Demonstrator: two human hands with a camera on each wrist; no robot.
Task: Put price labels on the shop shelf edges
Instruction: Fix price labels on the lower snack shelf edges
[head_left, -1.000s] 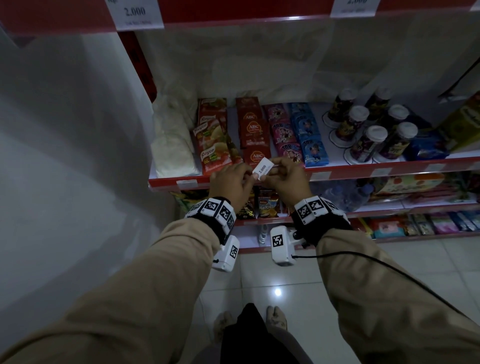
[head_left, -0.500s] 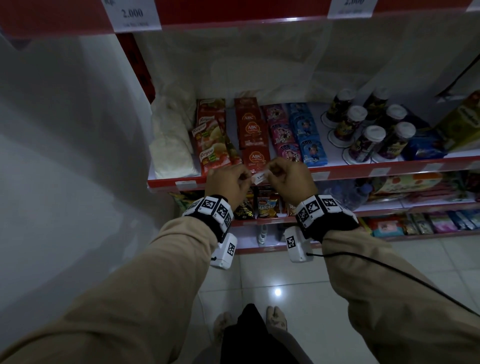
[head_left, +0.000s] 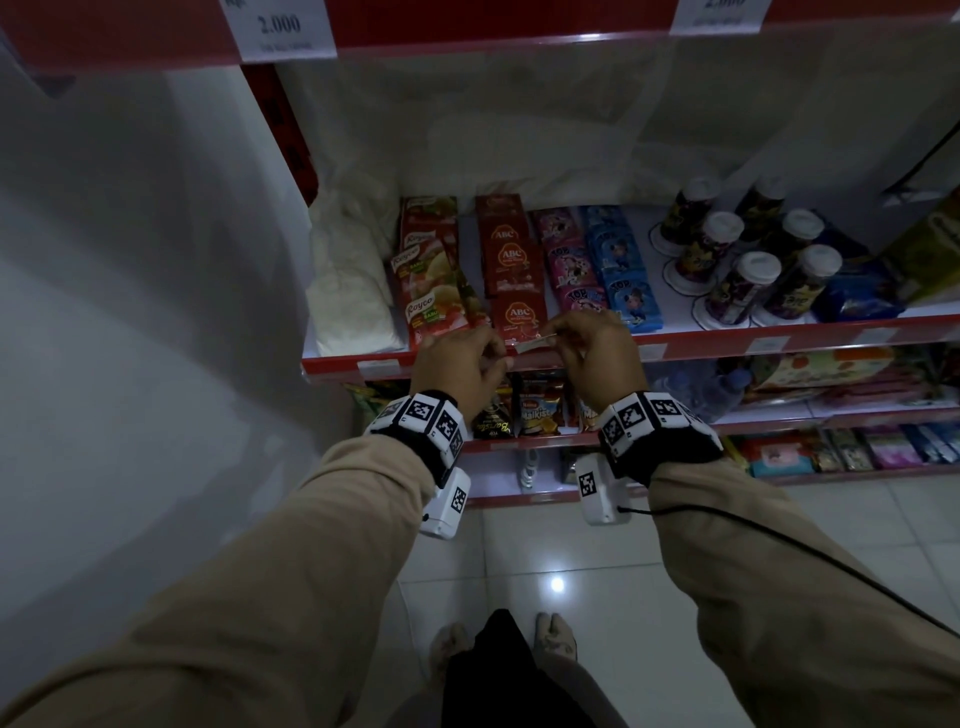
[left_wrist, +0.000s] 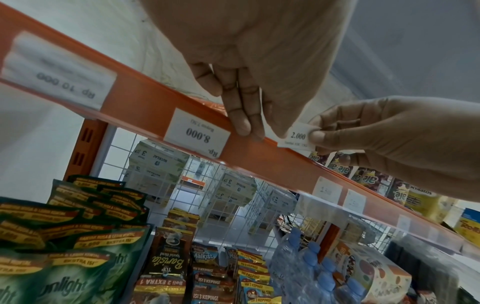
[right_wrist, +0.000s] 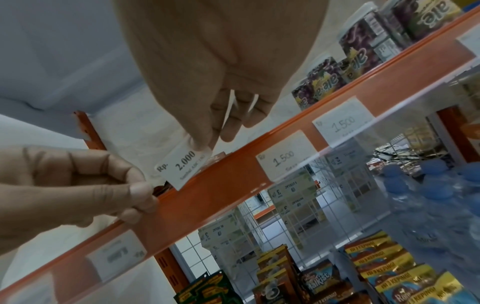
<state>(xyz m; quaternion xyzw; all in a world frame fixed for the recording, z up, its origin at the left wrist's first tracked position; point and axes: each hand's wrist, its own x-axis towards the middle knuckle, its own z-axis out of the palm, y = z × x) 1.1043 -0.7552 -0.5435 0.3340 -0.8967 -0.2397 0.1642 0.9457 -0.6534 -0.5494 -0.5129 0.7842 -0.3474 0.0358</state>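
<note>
A small white price label printed "2.000" is pinched at its right end by my right hand. The label hangs just above the top lip of the red shelf edge, in front of the ABC sachets. My left hand is just left of it. Its curled fingers grip the top of the clear strip on the shelf edge. Seen in the left wrist view, the label sits right of an "8.000" label in the strip.
Two "1.500" labels sit in the strip to the right. Royco packs and lidded cups stand on this shelf, with snack packs below. An upper shelf edge with a label is overhead. A white wall is at left.
The label faced up between both hands a second ago; now it is turned edge-on and lowered to the shelf lip. My left hand has let go of it and grips the strip.
</note>
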